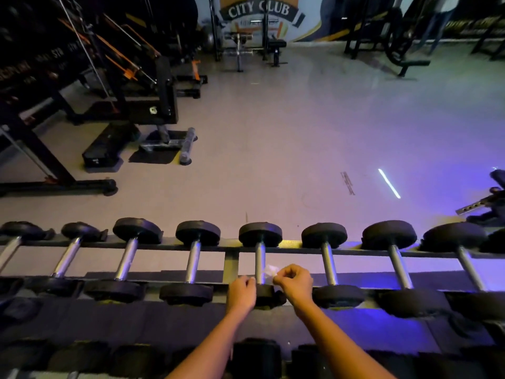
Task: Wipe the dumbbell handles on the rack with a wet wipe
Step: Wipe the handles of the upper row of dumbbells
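Head view. Across the near scene, a dark metal rack (164,246) carrying a row of dumbbells: round black rubber heads, smooth chrome handles. At the middle dumbbell (260,258), two bare hands. Right hand (295,284) just right of the handle, fingers curled, pinching a crumpled white wet wipe (270,270) just beside the chrome. Left hand (241,292) curled at the handle's near end; impossible to tell whether gripping anything. Beyond, matte grey floor (273,160), black weight machines (123,91) far left, a bench (276,47) below a "CITY CLUB" wall sign (259,10). Violet light over the right.
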